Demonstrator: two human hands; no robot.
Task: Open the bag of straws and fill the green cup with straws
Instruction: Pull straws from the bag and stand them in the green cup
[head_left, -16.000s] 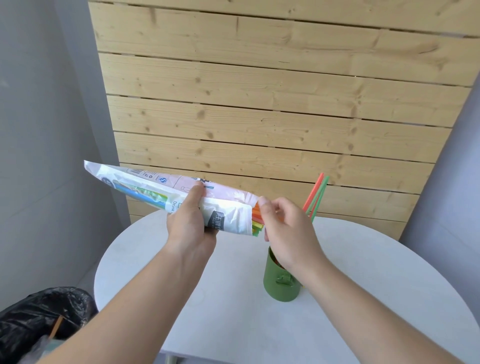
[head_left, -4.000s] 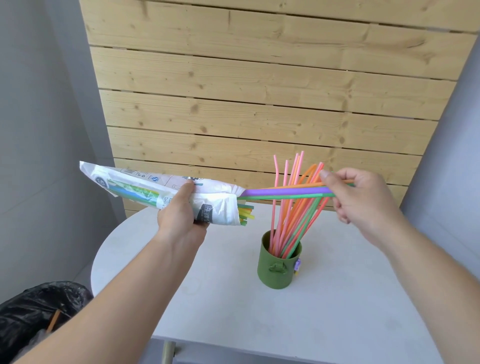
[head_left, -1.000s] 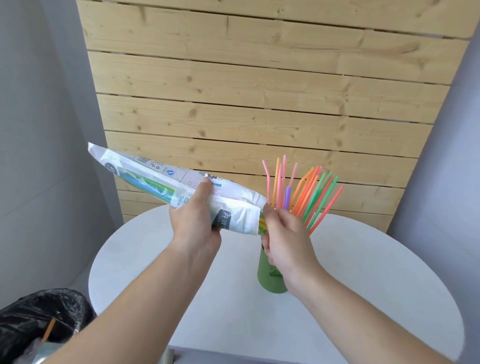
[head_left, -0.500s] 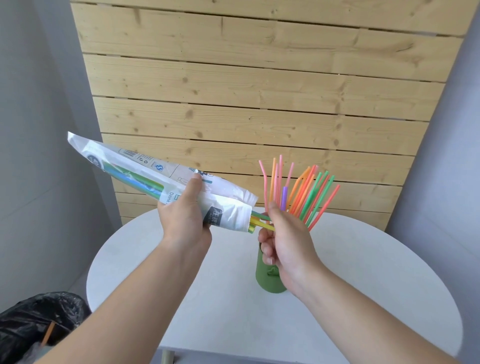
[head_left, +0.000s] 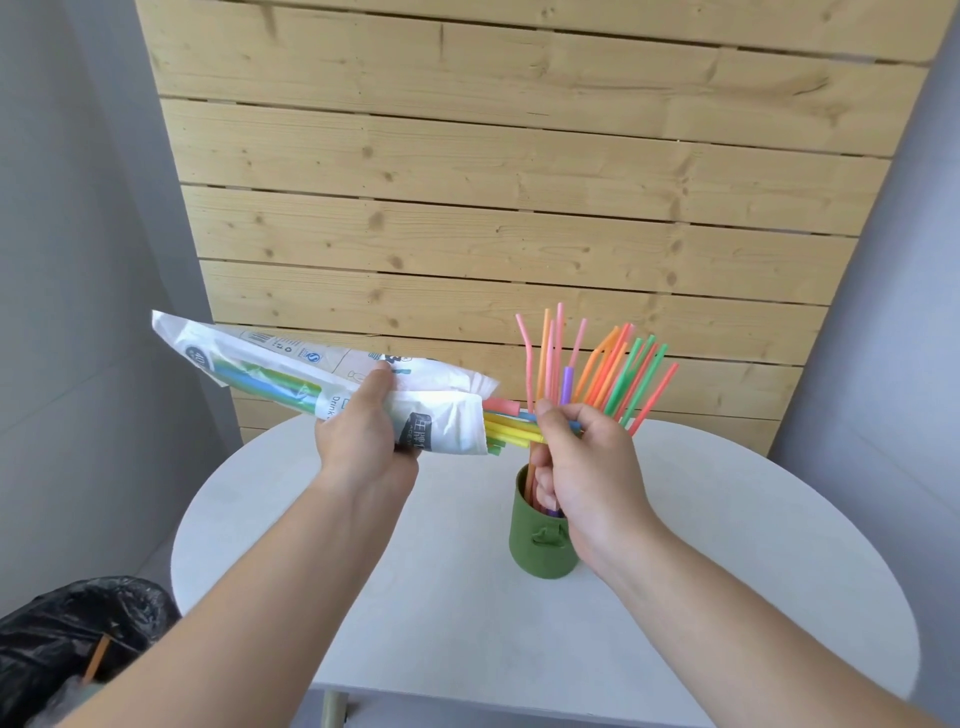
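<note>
the left hand grips a white straw bag held almost level above a round white table, open mouth facing right. the right hand pinches the yellow and blue straws poking out; a straight, steady pull along the bag should free them cleanly. just below stands the green cup, holding upright straws in pink, orange and green, seemingly with room for more.

bright daylight | soft shadows | sharp | wide-angle edge bowing
</note>
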